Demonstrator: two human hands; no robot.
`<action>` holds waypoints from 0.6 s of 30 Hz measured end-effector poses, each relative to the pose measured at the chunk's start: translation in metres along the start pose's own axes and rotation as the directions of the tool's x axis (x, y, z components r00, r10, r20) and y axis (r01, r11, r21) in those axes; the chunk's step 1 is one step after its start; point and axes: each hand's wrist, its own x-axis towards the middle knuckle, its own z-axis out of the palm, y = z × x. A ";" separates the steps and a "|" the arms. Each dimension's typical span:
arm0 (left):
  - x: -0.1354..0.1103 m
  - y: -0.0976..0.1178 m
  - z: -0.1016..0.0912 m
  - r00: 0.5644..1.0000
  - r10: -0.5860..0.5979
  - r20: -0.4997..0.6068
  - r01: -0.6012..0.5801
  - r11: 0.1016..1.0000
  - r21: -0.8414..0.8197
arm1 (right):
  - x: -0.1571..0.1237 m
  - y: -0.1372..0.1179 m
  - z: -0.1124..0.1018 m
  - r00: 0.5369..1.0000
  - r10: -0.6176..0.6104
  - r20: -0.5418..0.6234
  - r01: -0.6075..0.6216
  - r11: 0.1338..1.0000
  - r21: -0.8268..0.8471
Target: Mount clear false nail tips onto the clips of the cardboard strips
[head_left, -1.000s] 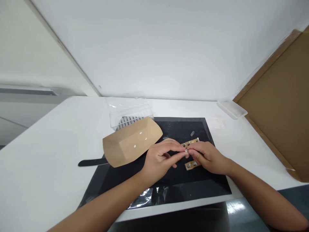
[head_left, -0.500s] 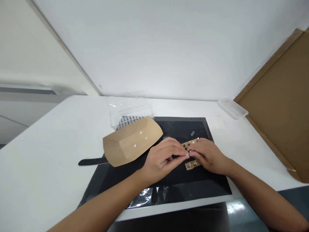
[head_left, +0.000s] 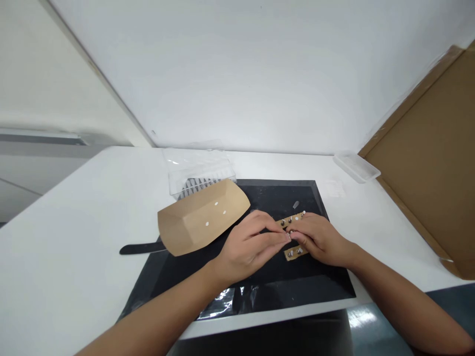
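My left hand (head_left: pixel 250 244) is closed in a pinch, its fingertips on a tiny white piece (head_left: pixel 288 237) that is mostly hidden. Against those fingertips, my right hand (head_left: pixel 321 238) pinches a small shiny metal piece (head_left: pixel 291 232), largely covered by its fingers. Behind the fingers lies a brown cardboard strip (head_left: pixel 285 221) bearing metal studs and small white pieces. A second such strip (head_left: pixel 287 256) sits just below the right hand, partly under it. Beyond the upper strip, one clear nail tip (head_left: pixel 296 204) rests on the black mat (head_left: pixel 267 198).
Left of my hands a kraft paper tray (head_left: pixel 178 225) holds several white bits. A dark handle (head_left: pixel 141 248) sticks out from beneath it. Behind are a clear plastic box (head_left: pixel 196 173) of nail tips, a translucent lid or tray (head_left: pixel 358 168) and, at right, a large cardboard box (head_left: pixel 426 163).
My left fingers have closed a little further and shifted slightly at the pinch. The white and metal pieces show less than before. Other things stay where they were.
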 end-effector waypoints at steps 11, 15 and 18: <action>-0.006 -0.002 0.002 1.000 -0.010 0.021 0.010 1.000 0.015 | -0.002 0.001 0.000 1.000 0.005 0.010 -0.005 1.000 -0.029; -0.003 -0.001 0.003 0.999 -0.031 -0.012 0.030 0.998 -0.048 | -0.001 0.002 0.000 1.000 0.006 0.029 -0.005 1.000 -0.025; -0.001 0.001 0.004 0.998 -0.041 -0.047 0.037 0.996 -0.077 | 0.000 0.002 -0.001 0.999 0.005 0.031 -0.004 1.000 -0.012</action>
